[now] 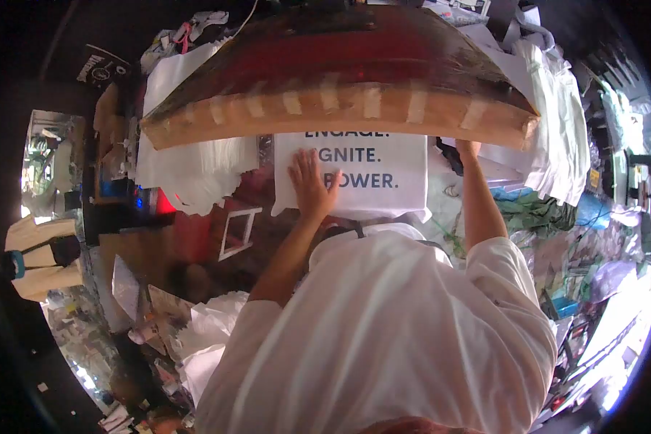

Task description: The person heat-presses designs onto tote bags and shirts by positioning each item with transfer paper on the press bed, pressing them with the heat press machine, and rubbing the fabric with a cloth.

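Note:
A white cloth (401, 199) printed with dark capital letters, with "IGNITE." and "POWER." among the words, lies flat in front of me. My left hand (313, 184) rests on its left part, fingers spread, covering some letters. Above the far part of the cloth, a wooden-edged screen printing frame (333, 112) with a dark red face is raised at a tilt and hides the top of the print. My right hand (469, 147) grips the frame's lower edge near its right end; its fingertips are hidden behind the wood.
White sheets hang in stacks on the left (195, 173) and right (553, 123) of the frame. A small white frame (237, 233) is at lower left. Crumpled green material (535, 215) lies at right, with clutter around. Loose white material (213, 322) sits beside my left side.

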`<control>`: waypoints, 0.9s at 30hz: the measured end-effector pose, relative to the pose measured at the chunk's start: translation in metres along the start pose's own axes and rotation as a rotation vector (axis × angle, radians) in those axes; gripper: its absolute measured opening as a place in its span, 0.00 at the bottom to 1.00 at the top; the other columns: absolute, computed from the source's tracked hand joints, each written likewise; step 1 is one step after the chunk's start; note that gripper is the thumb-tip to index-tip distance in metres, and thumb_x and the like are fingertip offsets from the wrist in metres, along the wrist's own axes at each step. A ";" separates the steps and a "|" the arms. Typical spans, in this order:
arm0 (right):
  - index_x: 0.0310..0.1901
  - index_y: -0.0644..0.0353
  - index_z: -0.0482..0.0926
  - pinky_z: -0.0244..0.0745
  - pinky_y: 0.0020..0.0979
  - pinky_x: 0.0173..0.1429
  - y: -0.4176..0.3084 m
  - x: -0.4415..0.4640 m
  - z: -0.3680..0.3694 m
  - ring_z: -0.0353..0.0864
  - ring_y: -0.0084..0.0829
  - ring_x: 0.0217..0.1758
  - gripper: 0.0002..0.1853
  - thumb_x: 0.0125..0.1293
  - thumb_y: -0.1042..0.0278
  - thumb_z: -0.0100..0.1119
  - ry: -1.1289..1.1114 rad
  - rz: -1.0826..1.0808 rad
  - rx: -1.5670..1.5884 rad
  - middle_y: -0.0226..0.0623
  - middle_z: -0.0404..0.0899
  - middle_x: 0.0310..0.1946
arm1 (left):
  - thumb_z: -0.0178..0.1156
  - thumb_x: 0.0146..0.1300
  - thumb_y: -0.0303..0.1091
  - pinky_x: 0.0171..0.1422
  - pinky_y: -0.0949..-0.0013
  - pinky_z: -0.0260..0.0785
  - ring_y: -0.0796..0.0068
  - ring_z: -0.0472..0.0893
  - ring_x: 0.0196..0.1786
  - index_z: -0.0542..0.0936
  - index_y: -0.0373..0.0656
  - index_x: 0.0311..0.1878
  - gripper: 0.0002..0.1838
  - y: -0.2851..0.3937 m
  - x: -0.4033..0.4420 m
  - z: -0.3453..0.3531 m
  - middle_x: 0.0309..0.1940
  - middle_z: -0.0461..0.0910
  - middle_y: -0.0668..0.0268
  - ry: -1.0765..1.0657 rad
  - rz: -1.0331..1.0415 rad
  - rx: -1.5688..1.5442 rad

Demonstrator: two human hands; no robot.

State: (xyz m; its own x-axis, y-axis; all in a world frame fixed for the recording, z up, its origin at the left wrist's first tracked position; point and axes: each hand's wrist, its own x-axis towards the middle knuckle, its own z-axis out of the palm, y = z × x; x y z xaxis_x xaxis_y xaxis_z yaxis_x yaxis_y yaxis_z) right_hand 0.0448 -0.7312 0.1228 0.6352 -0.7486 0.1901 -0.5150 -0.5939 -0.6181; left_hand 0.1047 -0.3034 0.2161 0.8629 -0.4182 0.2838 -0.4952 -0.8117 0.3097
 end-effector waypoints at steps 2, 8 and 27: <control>0.64 0.60 0.67 0.63 0.40 0.66 -0.013 0.005 -0.023 0.67 0.44 0.66 0.34 0.62 0.46 0.58 -0.030 0.132 0.175 0.46 0.70 0.63 | 0.61 0.61 0.53 0.73 0.38 0.44 0.41 0.54 0.73 0.58 0.38 0.71 0.43 -0.004 0.001 0.001 0.69 0.56 0.41 -0.001 0.006 0.000; 0.60 0.61 0.69 0.78 0.31 0.39 0.026 0.041 -0.055 0.78 0.29 0.46 0.29 0.60 0.60 0.65 -0.048 0.179 0.554 0.40 0.74 0.52 | 0.60 0.60 0.55 0.74 0.39 0.42 0.40 0.52 0.73 0.57 0.37 0.71 0.44 -0.008 -0.003 0.006 0.71 0.54 0.42 -0.008 0.022 0.015; 0.49 0.57 0.76 0.77 0.42 0.45 -0.285 -0.197 -0.069 0.82 0.48 0.40 0.19 0.55 0.80 0.50 -0.736 -0.586 0.146 0.43 0.82 0.39 | 0.63 0.61 0.48 0.48 0.67 0.73 0.74 0.80 0.41 0.80 0.38 0.46 0.21 -0.014 0.049 -0.023 0.41 0.82 0.63 -0.719 -0.601 -1.236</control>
State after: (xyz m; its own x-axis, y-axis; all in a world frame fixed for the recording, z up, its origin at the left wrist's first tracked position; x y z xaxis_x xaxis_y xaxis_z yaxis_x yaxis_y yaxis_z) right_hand 0.0267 -0.4342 0.3141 0.9983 0.0590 0.0026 0.0453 -0.7361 -0.6753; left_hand 0.1511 -0.3035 0.2462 0.6437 -0.5609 -0.5207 0.4701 -0.2471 0.8473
